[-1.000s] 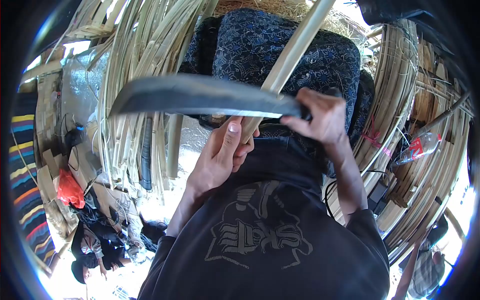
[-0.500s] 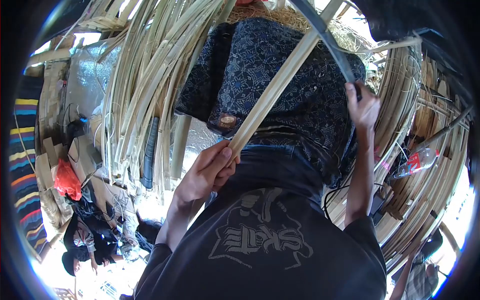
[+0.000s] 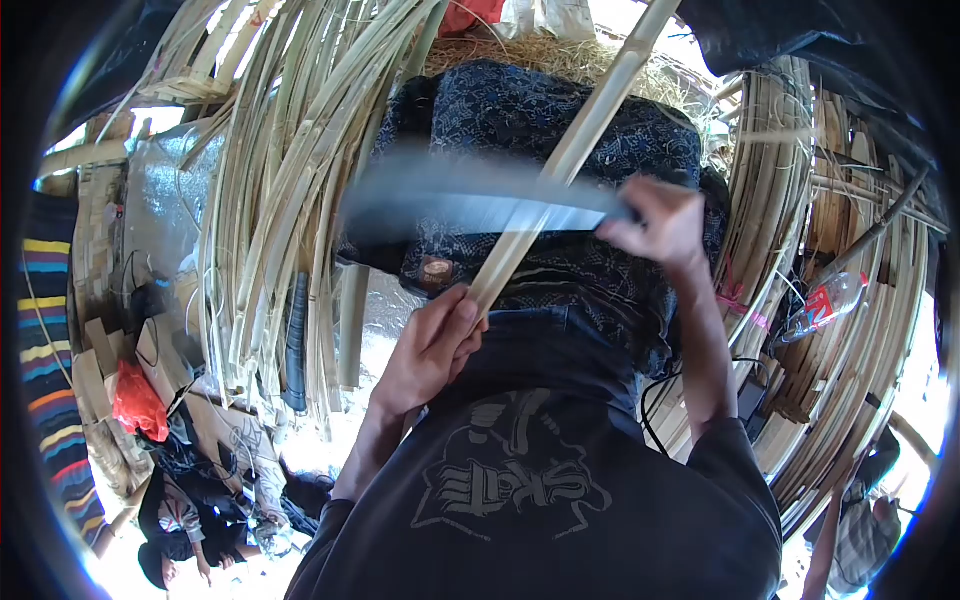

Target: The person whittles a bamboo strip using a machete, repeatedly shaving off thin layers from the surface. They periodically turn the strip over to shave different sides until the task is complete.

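Observation:
My left hand (image 3: 425, 352) is closed around the near end of a long split bamboo strip (image 3: 592, 122), which slants up and away to the right. In my right hand (image 3: 662, 225) is the handle of a machete (image 3: 455, 200). Its long blade, smeared by motion, points left and crosses over the strip a little beyond my left hand. Under both lies a dark blue patterned cloth (image 3: 640, 140), spread over my lap.
Bundles of thin bamboo strips (image 3: 290, 140) hang on the left, and more bamboo strips (image 3: 775, 170) curve along the right. A plastic bottle (image 3: 828, 305) lies on these. Dry straw (image 3: 520, 52) is beyond the cloth. A red plastic bag (image 3: 140, 400) and a seated person (image 3: 180, 520) are at lower left.
My right hand has come down and to the left, swinging the machete from pointing up and away to lying across the strip. My left hand keeps its hold on the strip.

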Demonstrator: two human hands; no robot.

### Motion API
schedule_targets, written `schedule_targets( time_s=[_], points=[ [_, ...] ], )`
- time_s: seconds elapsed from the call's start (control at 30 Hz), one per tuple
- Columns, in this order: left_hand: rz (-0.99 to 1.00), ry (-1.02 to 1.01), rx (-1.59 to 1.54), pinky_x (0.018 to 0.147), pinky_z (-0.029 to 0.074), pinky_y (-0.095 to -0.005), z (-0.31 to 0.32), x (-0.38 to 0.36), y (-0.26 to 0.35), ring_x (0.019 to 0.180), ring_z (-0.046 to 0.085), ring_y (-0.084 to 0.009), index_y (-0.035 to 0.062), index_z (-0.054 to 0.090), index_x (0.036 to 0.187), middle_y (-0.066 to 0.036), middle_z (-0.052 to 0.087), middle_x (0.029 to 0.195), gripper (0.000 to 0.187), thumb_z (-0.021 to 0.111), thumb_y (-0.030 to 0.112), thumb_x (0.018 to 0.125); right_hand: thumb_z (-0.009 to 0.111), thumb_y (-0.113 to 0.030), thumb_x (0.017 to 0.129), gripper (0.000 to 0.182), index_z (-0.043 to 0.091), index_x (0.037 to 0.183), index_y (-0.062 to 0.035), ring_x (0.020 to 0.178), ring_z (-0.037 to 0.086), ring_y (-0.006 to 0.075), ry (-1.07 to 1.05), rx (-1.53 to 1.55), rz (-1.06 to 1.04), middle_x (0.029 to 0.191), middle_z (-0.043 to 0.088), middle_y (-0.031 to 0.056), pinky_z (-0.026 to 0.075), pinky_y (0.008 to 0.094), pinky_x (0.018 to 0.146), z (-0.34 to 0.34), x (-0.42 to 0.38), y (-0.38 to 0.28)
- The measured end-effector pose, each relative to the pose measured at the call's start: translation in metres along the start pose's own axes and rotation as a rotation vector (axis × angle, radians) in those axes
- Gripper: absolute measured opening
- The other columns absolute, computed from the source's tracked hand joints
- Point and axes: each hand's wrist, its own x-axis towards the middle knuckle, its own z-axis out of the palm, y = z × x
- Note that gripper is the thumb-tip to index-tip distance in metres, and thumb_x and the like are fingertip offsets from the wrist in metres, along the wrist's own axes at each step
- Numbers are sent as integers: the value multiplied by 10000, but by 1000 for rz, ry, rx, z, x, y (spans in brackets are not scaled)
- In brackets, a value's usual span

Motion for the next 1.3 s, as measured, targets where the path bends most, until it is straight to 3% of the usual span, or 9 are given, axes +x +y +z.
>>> schedule_targets(
  time_s=[0.1, 0.23, 0.37, 0.5, 0.63, 0.77, 0.9, 1.03, 1.3],
  points=[
    [12, 69, 67, 426, 225, -209, -3, -11, 2, 468, 292, -23, 48, 531, 982, 52, 369, 646, 313, 414, 312, 1103, 633, -514, 960, 517, 695, 825, -19, 438, 628, 214, 44, -130, 479, 531, 623, 97, 481, 363, 414, -21, -12, 45],
    [2, 54, 55, 470, 273, -214, -1, 0, 4, 507, 339, -22, 33, 532, 967, 44, 391, 647, 304, 414, 276, 1107, 647, -501, 955, 500, 690, 944, -3, 447, 643, 224, -68, -127, 462, 530, 622, 100, 495, 363, 420, -17, -18, 25],
    [13, 26, 55, 468, 273, -210, 15, 15, 10, 514, 335, -19, 33, 530, 970, 48, 386, 646, 316, 414, 293, 1107, 648, -665, 877, 597, 606, 694, -98, 436, 582, 173, -130, 9, 50, 556, 564, 21, 489, 339, 429, 3, -19, -19],
    [-6, 21, 34, 456, 264, -205, 15, 11, 13, 506, 312, -16, 45, 523, 953, 55, 389, 639, 345, 426, 341, 1101, 560, -758, 873, 682, 544, 637, -118, 415, 531, 141, 36, -50, -174, 553, 541, -1, 473, 335, 414, 7, -14, -3],
    [-47, 57, 68, 440, 246, -204, -4, -14, 14, 485, 306, -13, 62, 522, 918, 56, 402, 632, 368, 434, 373, 1093, 521, -555, 998, 561, 676, 819, -46, 410, 550, 139, 312, -125, 391, 499, 547, 37, 434, 321, 351, -11, -21, 63],
    [-46, 4, -23, 438, 242, -197, -12, -8, 8, 475, 315, -9, 63, 542, 903, 50, 424, 632, 387, 437, 386, 1088, 552, -535, 987, 582, 695, 934, 27, 411, 586, 192, 153, -38, 471, 480, 537, 68, 450, 358, 387, -10, -19, 51],
    [10, -2, 13, 440, 246, -194, -14, -5, 4, 477, 321, -11, 58, 548, 914, 52, 419, 627, 404, 444, 411, 1083, 583, -502, 972, 567, 651, 912, 58, 475, 630, 255, 240, 104, 560, 518, 523, 138, 459, 369, 487, -11, -10, 22],
    [58, -39, 77, 438, 248, -196, -9, -2, 8, 485, 312, -11, 54, 552, 928, 56, 412, 631, 426, 437, 435, 1080, 605, -461, 966, 522, 634, 900, 57, 484, 595, 224, 358, 179, 582, 527, 485, 126, 442, 363, 507, -11, -15, 26],
    [50, -81, 38, 438, 244, -195, -11, 8, 11, 489, 310, -9, 51, 538, 903, 49, 407, 630, 438, 448, 444, 1074, 533, -498, 994, 559, 593, 804, 25, 473, 482, 141, 224, 536, 675, 520, 460, 61, 390, 331, 500, -17, -17, 26]
  ],
)
